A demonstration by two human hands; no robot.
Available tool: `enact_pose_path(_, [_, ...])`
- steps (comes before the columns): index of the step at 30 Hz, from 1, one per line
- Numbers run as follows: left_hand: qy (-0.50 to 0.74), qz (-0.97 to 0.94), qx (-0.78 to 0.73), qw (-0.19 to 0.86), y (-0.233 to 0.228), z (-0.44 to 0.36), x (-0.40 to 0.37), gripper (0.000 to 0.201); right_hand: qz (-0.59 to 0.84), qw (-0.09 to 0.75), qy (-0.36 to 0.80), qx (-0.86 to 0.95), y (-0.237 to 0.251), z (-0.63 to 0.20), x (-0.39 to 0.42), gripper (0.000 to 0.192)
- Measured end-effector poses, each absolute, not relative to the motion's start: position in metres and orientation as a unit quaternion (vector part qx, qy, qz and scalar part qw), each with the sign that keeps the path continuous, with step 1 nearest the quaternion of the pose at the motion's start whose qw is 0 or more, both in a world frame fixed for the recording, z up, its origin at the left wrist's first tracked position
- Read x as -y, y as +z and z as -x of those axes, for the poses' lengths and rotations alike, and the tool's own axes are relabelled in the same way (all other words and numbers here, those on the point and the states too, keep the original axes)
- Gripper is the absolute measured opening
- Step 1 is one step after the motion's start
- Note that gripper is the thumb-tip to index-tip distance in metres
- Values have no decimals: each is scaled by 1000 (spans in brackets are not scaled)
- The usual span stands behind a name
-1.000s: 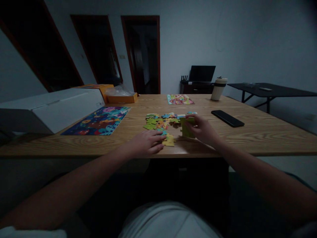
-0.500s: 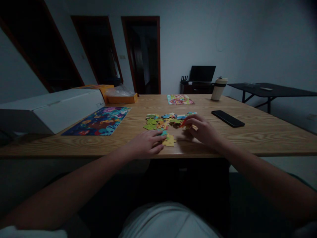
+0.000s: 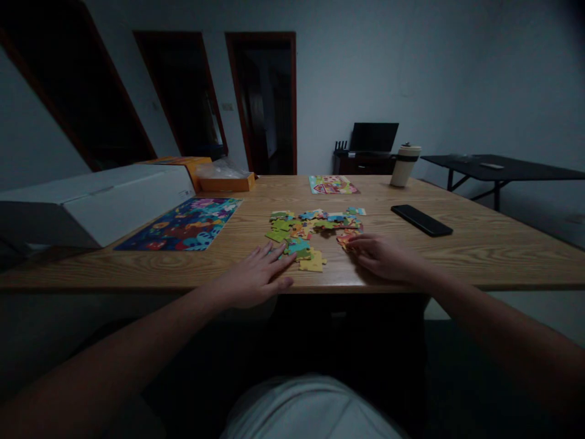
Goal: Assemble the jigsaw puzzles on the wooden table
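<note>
My left hand (image 3: 258, 275) lies flat at the table's front edge with its fingers spread. Its fingertips reach the teal and green puzzle pieces (image 3: 297, 245), and a yellow puzzle piece (image 3: 312, 261) lies just right of them. To the right, my right hand (image 3: 384, 256) has its fingers bent and closed on the right side of an orange-red puzzle piece (image 3: 345, 239), low over the table. Behind both hands is a loose heap of joined and overlapping puzzle pieces (image 3: 283, 225), green, blue and orange. My right fingertips partly cover the orange-red piece.
A dark blue picture sheet (image 3: 183, 224) lies left, beside a white box (image 3: 128, 198) and an orange box tray (image 3: 227, 183) with clear plastic. Farther back is a pink picture sheet (image 3: 333, 184). A black phone (image 3: 421, 219) and a lidded cup (image 3: 405, 165) stand right on the wooden table (image 3: 484, 250).
My right hand has come down and toward me with the orange-red piece, which now looks flatter. My left hand has shifted left and spread its fingers, uncovering the teal and green pieces.
</note>
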State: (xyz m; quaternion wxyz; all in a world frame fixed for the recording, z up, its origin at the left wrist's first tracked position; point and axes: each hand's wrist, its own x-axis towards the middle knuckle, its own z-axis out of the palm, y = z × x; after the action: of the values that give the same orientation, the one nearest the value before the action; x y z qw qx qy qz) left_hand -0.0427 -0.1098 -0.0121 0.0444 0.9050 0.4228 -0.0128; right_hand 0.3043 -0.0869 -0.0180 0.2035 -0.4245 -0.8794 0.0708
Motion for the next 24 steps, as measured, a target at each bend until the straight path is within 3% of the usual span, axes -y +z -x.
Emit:
enact_pose_path(8, [14, -901, -430, 49, -3, 19, 92, 76, 399, 253, 111, 874, -16, -284, 89, 34])
enact_pose_path(13, [30, -891, -449, 62, 1, -3, 88, 101, 362, 291, 277, 841, -19, -275, 85, 38])
enact_pose_path(16, [28, -887, -458, 55, -2, -15, 83, 96, 350, 303, 323, 826, -14, -270, 84, 38])
enact_pose_path(21, [10, -892, -447, 63, -5, -17, 69, 77, 340, 337, 143, 866, -1, -265, 110, 35])
enact_pose_path(24, [0, -889, -453, 69, -3, -11, 57, 78, 325, 340, 93, 878, -42, -274, 145, 39])
